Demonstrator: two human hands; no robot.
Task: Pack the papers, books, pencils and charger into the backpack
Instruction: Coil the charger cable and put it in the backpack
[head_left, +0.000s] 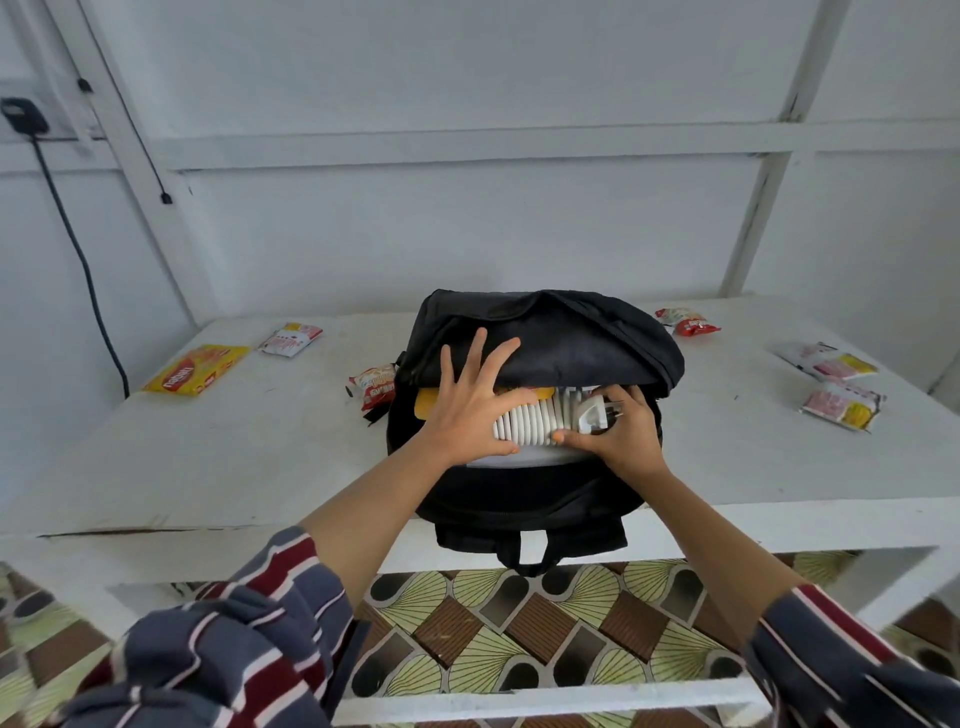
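Observation:
A black backpack (571, 343) lies on the white table (260, 447) with its main opening facing me. In the opening sits a white charger (550, 415) with its cable wound in a tight coil and its plug at the right end. My right hand (618, 431) grips the plug end. My left hand (467, 405) has its fingers spread and presses on the flap and the coil's left end. A yellow item (431, 402) and white papers (519, 457) show inside the bag.
Snack packets lie scattered on the table: a yellow one (197, 370) and a white one (291, 339) at the left, one (371, 387) beside the bag, several at the right (831, 364). A black cable (78, 249) hangs on the left wall.

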